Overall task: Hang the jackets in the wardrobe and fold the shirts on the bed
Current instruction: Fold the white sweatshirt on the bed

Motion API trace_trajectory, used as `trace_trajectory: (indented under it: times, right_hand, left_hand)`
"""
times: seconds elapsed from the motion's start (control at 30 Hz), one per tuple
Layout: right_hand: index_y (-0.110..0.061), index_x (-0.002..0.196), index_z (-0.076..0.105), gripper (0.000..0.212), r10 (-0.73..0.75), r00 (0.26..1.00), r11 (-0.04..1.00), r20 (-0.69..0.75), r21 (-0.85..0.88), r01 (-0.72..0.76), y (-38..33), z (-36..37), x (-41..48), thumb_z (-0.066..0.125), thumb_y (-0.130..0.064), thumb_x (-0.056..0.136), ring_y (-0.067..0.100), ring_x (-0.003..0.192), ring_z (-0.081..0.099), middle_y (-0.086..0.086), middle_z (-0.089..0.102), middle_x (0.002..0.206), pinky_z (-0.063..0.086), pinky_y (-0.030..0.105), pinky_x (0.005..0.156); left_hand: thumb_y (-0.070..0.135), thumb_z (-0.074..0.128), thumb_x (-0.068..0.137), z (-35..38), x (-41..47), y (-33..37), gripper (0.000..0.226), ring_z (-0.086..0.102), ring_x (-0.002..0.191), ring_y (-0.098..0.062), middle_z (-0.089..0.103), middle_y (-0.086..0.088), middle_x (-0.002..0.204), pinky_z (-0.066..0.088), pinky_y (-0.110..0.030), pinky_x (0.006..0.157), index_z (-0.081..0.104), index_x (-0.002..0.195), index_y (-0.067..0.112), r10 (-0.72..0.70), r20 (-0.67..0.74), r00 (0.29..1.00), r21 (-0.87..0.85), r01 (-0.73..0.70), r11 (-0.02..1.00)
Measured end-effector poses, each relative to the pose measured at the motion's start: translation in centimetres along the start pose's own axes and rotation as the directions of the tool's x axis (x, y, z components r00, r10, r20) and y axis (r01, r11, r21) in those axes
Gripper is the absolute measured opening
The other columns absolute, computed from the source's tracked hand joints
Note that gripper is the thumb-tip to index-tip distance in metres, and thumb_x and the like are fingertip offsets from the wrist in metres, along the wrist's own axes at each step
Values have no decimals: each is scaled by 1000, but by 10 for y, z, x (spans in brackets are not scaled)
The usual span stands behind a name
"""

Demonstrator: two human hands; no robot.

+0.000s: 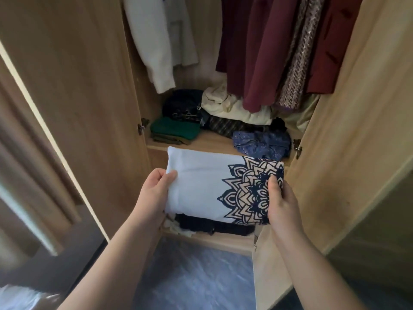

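Note:
A folded white shirt (201, 186) with a dark blue mandala print on its right side is held flat in front of the open wardrobe (348, 153). My left hand (154, 193) grips its left edge, thumb on top. My right hand (281, 202) grips the printed right edge, thumb pressed on the pattern. The shirt hovers just below the front edge of the wardrobe shelf (207, 142). Above, a white jacket (152, 41) hangs at the left and dark red jackets (263, 52) hang at the right.
The shelf carries a green folded pile (176, 128), a dark garment (183, 106), cream cloth (228, 104) and a blue patterned bundle (261, 144). A lower compartment under the shirt holds a black item (214, 227). Both doors stand open; the left door (73, 108) is close to my left arm.

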State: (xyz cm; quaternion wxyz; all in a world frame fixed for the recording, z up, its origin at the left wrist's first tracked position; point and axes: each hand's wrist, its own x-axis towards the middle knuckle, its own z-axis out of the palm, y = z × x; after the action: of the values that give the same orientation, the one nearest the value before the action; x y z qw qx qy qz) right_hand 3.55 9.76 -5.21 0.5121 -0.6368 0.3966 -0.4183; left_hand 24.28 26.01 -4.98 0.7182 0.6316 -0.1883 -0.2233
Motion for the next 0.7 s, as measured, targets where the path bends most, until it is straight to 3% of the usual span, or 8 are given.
trace_trajectory:
  times: [0.17, 0.3, 0.43, 0.5, 0.6, 0.67, 0.7]
  right_hand:
    - [-29, 106, 57, 21, 35, 999, 998, -21, -49, -36, 20, 48, 93, 45, -45, 101, -2, 87, 59, -18, 62, 94, 44, 10, 57]
    - [-33, 108, 54, 14, 65, 997, 996, -50, -65, -68, 45, 102, 169, 45, -42, 101, -9, 80, 54, -21, 59, 93, 40, 12, 61]
    - [-32, 115, 48, 19, 159, 983, 980, -86, -109, -168, 65, 158, 247, 42, -45, 102, -4, 76, 53, -12, 58, 94, 40, 11, 56]
    - [-25, 118, 54, 35, 217, 970, 961, -109, -151, -232, 79, 183, 285, 42, -53, 100, 9, 83, 60, -4, 63, 106, 50, 22, 66]
    - [-21, 118, 61, 45, 202, 967, 945, -154, -227, -234, 98, 206, 333, 41, -57, 98, 26, 103, 64, 4, 67, 114, 51, 42, 92]
    - [-20, 118, 62, 45, 157, 973, 942, -171, -271, -199, 104, 214, 361, 41, -54, 99, 26, 105, 63, 4, 67, 113, 49, 42, 95]
    - [-19, 119, 62, 45, 138, 975, 942, -176, -282, -185, 105, 217, 374, 42, -54, 99, 26, 105, 62, 4, 67, 114, 48, 41, 96]
  left_hand:
    - [34, 60, 95, 14, 106, -21, 24, 58, 69, -27, 59, -8, 81, 48, -41, 53, 49, 89, 13, -39, 42, 998, 4, 39, 999]
    - [44, 67, 82, 20, 202, -36, 35, 60, 79, -29, 62, -12, 90, 48, -46, 64, 50, 89, 14, -80, 84, 993, -32, 83, 996]
    - [36, 65, 93, 27, 301, -49, 32, 67, 89, -38, 66, -19, 101, 57, -55, 74, 50, 97, 8, -144, 102, 984, 10, 144, 990]
    - [36, 65, 94, 34, 348, -55, 34, 68, 91, -38, 66, -19, 104, 57, -57, 78, 50, 98, 5, -169, 86, 982, 73, 163, 984]
    - [35, 64, 95, 55, 407, -69, 31, 62, 78, -30, 61, -16, 89, 53, -38, 65, 51, 89, 8, -171, 35, 985, 164, 163, 973]
    - [33, 63, 96, 69, 438, -77, 29, 55, 68, -21, 55, -9, 78, 44, -22, 54, 50, 88, 8, -158, 31, 987, 243, 146, 959]
    - [33, 62, 96, 75, 452, -81, 30, 51, 65, -18, 52, -5, 75, 40, -21, 51, 49, 87, 8, -146, 37, 989, 293, 130, 947]
